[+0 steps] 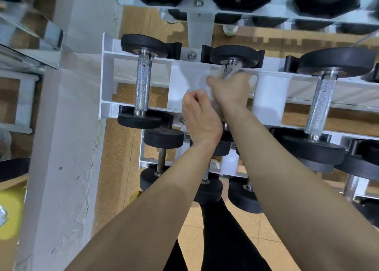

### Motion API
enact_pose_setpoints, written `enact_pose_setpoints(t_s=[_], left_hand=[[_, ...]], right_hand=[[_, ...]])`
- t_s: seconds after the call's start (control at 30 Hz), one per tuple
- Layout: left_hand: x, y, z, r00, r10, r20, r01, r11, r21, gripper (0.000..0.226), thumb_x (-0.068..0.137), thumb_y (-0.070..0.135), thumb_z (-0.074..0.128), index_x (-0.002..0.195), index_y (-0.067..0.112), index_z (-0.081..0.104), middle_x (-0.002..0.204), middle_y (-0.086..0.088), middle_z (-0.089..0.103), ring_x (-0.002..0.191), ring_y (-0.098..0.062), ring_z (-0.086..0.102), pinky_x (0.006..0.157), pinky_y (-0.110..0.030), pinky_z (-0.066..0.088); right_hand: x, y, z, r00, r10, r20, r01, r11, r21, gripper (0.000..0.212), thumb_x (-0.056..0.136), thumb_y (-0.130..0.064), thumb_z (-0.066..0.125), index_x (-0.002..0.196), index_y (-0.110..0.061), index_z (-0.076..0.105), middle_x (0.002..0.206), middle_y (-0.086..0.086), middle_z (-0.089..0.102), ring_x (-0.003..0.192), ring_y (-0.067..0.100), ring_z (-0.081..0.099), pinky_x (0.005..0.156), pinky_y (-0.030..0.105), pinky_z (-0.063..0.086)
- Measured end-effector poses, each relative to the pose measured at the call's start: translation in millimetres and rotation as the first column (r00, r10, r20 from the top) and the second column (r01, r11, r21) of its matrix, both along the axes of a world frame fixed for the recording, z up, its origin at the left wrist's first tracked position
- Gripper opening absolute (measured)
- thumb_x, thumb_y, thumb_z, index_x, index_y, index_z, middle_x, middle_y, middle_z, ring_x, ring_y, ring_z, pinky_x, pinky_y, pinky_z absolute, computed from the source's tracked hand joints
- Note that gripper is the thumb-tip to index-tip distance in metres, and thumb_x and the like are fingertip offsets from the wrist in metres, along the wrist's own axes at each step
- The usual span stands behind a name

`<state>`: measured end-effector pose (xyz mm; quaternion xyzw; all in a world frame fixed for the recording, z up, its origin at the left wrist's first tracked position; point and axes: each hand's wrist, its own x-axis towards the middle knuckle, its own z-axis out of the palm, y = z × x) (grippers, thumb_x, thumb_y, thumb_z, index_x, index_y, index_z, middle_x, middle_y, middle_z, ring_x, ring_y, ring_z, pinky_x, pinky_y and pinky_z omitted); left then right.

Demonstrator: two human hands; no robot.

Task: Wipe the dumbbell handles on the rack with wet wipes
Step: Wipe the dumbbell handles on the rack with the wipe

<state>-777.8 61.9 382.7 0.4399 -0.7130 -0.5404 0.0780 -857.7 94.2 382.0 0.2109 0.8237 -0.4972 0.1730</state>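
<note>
Closest to me are my legs (225, 240) in black, then the small dumbbells on the lower shelf (163, 137), right under my forearms. Just past those is my left hand (202, 116), with the fingers curled into a loose fist by the near end of the middle dumbbell (235, 56). Honestly I can't tell if it's pinching a corner of the wipe or holding nothing.

My right hand (229, 90) is a bit farther in. It's wrapped around the handle (226, 72) with the wet wipe (213, 76) bunched under the fingers, up near the far weight. So I'd say I'm mid-wipe on this one, working the far end of the grip.

Next move is probably dragging the wipe back toward me along the knurling, then hopping to a neighbour. The left dumbbell (143, 84) and right dumbbell (322, 104) both sit well apart with bare handles, so there's plenty of room to grab them.

Tight spots are the white rails of the rack (106, 75) crossing both ends of the handle, the white post (270, 98) just right of my hand, and the top shelf (201, 14) hanging over the far side.
</note>
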Motion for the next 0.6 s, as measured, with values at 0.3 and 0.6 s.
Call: enact_pose_setpoints(t_s=[0.3, 0.6], left_hand=[[2, 0, 4, 1.000, -0.017, 0.010, 0.016, 1.000, 0.024, 0.030, 0.106, 0.039, 0.031, 0.104, 0.016, 0.050, 0.109, -0.002, 0.055, 0.105, -0.022, 0.050, 0.099, -0.044, 0.040], [-19, -24, 13, 0.977, -0.165, 0.133, 0.125, 0.955, 0.269, 0.044, 0.100, 0.044, 0.051, 0.135, 0.016, 0.056, 0.106, 0.009, 0.068, 0.106, -0.014, 0.063, 0.103, -0.035, 0.047]], right_hand=[[25, 43, 8, 0.932, 0.345, 0.112, -0.319, 0.926, -0.200, 0.016, 0.080, -0.022, 0.084, 0.083, -0.019, 0.068, 0.070, -0.004, 0.072, 0.063, 0.010, 0.069, 0.056, 0.027, 0.053], [11, 61, 23, 0.914, 0.105, 0.392, 0.260, 0.588, -0.766, 0.053, 0.100, -0.041, 0.045, 0.133, -0.003, 0.059, 0.135, 0.016, 0.064, 0.126, 0.031, 0.061, 0.108, 0.042, 0.046]])
